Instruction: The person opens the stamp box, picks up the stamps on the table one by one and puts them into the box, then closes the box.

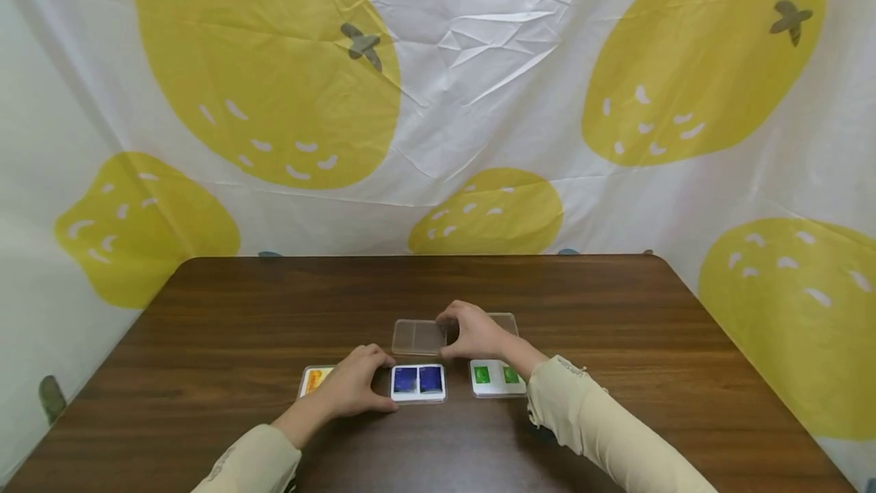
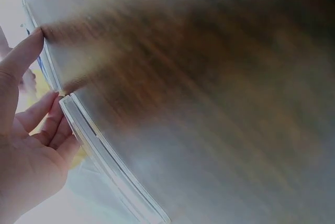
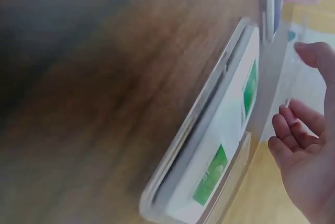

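Observation:
In the head view, a clear flat case with two blue cards (image 1: 418, 380) lies in the middle of the row. My left hand (image 1: 357, 380) holds its left end, thumb at the near corner and forefinger at the far one. In the left wrist view the thumb (image 2: 26, 51) and forefinger tips sit at the case's edge. Behind that case is a clear plastic lid (image 1: 414, 336) with a line down its middle. Thumb and fingers of my right hand (image 1: 474, 330) grip the lid's right end. In the right wrist view the lid is barely visible between thumb and fingertips.
Left, partly under my left hand, lies a case with an orange-and-yellow card (image 1: 315, 379). Right, below my right forearm, is a case with two green cards (image 1: 497, 376). Another clear lid (image 1: 508, 322) lies behind my right hand. A lemon-print cloth (image 1: 479, 120) hangs behind the brown table (image 1: 260, 303).

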A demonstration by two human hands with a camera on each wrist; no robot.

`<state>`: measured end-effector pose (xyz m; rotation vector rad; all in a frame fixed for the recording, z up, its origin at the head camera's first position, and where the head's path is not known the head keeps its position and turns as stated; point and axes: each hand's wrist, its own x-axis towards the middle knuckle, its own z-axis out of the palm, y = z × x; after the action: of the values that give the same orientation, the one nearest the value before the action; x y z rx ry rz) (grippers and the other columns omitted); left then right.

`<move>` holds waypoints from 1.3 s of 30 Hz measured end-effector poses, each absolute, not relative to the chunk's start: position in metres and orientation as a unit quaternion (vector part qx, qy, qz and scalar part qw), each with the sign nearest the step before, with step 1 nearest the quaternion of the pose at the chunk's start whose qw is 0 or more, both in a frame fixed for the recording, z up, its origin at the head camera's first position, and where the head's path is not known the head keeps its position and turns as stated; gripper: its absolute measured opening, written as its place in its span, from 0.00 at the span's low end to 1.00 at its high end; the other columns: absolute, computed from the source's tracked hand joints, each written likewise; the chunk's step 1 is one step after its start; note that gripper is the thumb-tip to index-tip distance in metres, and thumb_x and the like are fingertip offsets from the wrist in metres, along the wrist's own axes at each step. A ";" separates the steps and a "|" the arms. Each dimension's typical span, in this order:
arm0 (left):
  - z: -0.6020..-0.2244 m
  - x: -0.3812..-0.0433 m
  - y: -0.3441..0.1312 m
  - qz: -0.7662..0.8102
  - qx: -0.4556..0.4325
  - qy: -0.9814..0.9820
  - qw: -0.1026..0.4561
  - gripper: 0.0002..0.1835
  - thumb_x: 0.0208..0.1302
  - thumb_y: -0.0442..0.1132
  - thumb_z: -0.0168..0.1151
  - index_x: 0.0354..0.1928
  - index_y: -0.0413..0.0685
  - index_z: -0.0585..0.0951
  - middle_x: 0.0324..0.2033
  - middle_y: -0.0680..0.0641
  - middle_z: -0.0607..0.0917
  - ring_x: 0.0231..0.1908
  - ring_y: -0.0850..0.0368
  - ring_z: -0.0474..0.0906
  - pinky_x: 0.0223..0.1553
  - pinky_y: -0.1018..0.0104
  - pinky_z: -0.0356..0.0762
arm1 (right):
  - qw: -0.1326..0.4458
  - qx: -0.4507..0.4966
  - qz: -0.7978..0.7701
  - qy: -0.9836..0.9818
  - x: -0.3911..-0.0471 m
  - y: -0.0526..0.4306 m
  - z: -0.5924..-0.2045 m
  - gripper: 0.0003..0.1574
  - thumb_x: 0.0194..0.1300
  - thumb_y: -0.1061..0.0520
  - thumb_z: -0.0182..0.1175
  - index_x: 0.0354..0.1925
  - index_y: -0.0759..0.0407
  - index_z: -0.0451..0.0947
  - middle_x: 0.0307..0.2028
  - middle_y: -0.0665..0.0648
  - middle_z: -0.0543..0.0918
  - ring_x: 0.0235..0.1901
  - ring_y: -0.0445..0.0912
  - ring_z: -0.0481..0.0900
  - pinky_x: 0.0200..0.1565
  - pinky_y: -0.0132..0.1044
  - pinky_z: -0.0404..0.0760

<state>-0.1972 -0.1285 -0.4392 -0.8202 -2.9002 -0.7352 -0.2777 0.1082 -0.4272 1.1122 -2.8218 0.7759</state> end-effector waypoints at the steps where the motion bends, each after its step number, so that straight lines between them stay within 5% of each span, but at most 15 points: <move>1: -0.439 -0.197 -0.128 -0.238 -0.264 -0.935 0.020 0.30 0.36 0.50 0.75 0.41 0.39 0.79 0.36 0.50 0.77 0.41 0.54 0.71 0.45 0.57 0.71 | 0.002 0.355 0.254 -0.900 -0.274 0.109 -0.426 0.30 0.39 0.52 0.70 0.43 0.63 0.78 0.37 0.54 0.78 0.38 0.45 0.75 0.42 0.36 0.74; 16: -0.441 -0.198 -0.127 -0.239 -0.253 -0.937 0.021 0.32 0.35 0.50 0.75 0.43 0.38 0.79 0.36 0.49 0.77 0.41 0.54 0.71 0.46 0.56 0.71 | -0.013 0.387 0.262 -0.884 -0.229 0.116 -0.429 0.30 0.37 0.53 0.71 0.41 0.64 0.78 0.35 0.53 0.79 0.36 0.43 0.75 0.42 0.31 0.74; 39: -0.440 -0.197 -0.127 -0.242 -0.260 -0.934 0.020 0.32 0.36 0.52 0.74 0.43 0.40 0.79 0.36 0.51 0.77 0.41 0.55 0.71 0.44 0.58 0.71 | 0.017 0.409 0.201 -0.890 -0.224 0.109 -0.438 0.31 0.37 0.49 0.71 0.41 0.61 0.80 0.36 0.52 0.79 0.39 0.43 0.74 0.44 0.34 0.73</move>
<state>-0.1969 -0.1268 -0.4398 -0.8076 -2.8993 -0.7510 -0.2244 0.1094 -0.4378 1.2706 -2.7666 0.6260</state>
